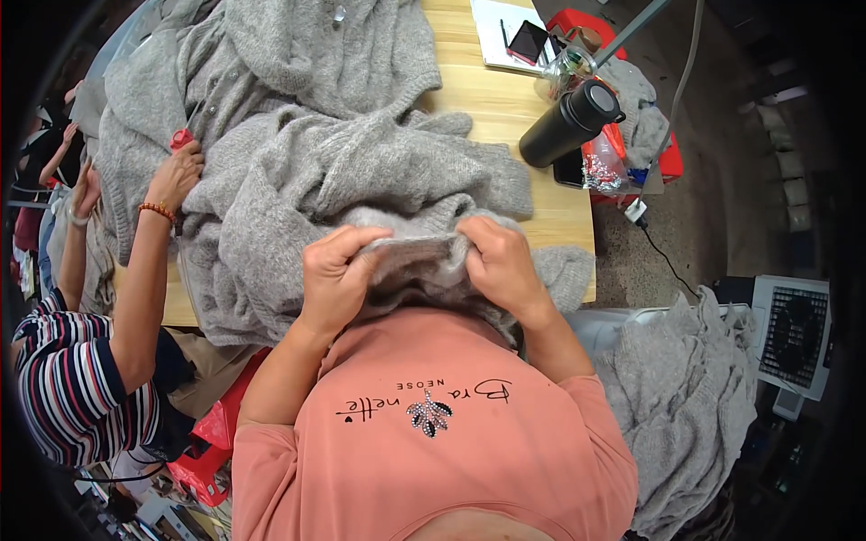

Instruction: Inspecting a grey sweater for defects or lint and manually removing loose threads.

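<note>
A grey knitted sweater [397, 171] lies bunched over the near part of the table and against my front. My left hand [338, 275] pinches an edge of it between thumb and fingers. To the right, my right hand [498, 261] grips the same edge, so a short stretch of knit is held up between both hands. One sleeve end of grey knit [564, 275] hangs out past my right hand near the table's corner. Folds hide the rest of the garment's shape.
More grey knitwear [325, 54] heaps across the far table. At left, a co-worker in a striped shirt [90, 379] holds a red tool [181, 139] on the knit. A black bottle [568, 124], a phone [527, 41] and a clear jar [566, 72] stand right. Grey knits [681, 397] fill a bin.
</note>
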### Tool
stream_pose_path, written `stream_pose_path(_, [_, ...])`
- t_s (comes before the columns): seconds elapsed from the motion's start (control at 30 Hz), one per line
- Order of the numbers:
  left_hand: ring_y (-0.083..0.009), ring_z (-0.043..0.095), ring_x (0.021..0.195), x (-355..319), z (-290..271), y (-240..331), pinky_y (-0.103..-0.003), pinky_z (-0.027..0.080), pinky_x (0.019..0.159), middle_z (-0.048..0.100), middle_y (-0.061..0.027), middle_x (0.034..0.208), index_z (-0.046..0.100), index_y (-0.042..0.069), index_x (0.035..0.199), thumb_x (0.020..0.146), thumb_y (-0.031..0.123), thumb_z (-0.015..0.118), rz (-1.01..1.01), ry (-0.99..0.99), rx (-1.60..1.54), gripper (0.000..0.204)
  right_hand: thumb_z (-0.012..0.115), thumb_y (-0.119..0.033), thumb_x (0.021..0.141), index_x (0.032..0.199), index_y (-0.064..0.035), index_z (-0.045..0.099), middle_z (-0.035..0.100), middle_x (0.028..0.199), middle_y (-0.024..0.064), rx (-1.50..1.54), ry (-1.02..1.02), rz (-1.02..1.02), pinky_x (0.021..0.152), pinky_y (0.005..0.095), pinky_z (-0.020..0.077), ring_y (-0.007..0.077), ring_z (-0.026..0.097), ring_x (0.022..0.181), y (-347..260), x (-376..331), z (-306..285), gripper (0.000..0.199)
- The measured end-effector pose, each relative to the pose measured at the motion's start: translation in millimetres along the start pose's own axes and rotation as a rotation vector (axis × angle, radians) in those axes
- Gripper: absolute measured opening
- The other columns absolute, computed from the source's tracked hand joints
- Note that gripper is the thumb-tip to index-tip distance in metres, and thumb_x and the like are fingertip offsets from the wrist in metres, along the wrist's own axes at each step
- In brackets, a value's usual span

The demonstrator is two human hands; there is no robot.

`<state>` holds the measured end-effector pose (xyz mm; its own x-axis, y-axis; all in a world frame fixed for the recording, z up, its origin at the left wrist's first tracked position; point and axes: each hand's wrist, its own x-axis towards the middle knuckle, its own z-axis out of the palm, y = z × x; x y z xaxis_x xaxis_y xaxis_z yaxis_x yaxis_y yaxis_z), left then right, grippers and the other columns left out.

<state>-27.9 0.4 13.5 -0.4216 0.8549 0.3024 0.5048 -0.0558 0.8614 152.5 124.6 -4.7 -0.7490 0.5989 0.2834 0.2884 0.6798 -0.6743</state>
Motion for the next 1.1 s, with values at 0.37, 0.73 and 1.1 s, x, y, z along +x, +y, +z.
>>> stream_pose_path(0.37, [-0.0061, 0.052, 0.059, 3, 9, 18, -0.023, 0.042, 0.053, 0.060, -0.0030, 0.064, 0.062, -0.001, 0.079, 0.074, 0.001, 0.062, -0.349, -0.209, -0.348, 0.005, 0.059, 0.003, 0.074, 0.078, 0.0014, 0.060, 0.055, 0.067, 0.0065, 0.531, -0.089, -0.077, 0.052, 0.0255, 0.0408, 0.0144, 0.053, 0.058, -22, 12, 18, 0.005])
stream_pose_path(0.73, [-0.0034, 0.047, 0.057, -5, 12, 14, -0.020, 0.038, 0.049, 0.055, 0.0010, 0.060, 0.059, -0.002, 0.072, 0.073, 0.000, 0.060, -0.366, -0.320, -0.290, 0.003, 0.053, 0.006, 0.069, 0.078, 0.0019, 0.057, 0.053, 0.068, 0.0093, 0.404, 0.081, -0.220, 0.050, 0.0274, 0.0396, 0.0167, 0.051, 0.057, -28, 7, 31, 0.010])
stream_pose_path(1.1, [-0.0021, 0.045, 0.056, -8, 12, 19, -0.019, 0.034, 0.046, 0.055, 0.0024, 0.063, 0.062, -0.001, 0.076, 0.076, 0.000, 0.061, -0.483, -0.261, -0.528, 0.001, 0.054, 0.004, 0.073, 0.075, 0.0023, 0.056, 0.053, 0.068, 0.0073, 0.601, 0.058, -0.147, 0.049, 0.0253, 0.0386, 0.0130, 0.049, 0.056, -33, 8, 26, 0.004])
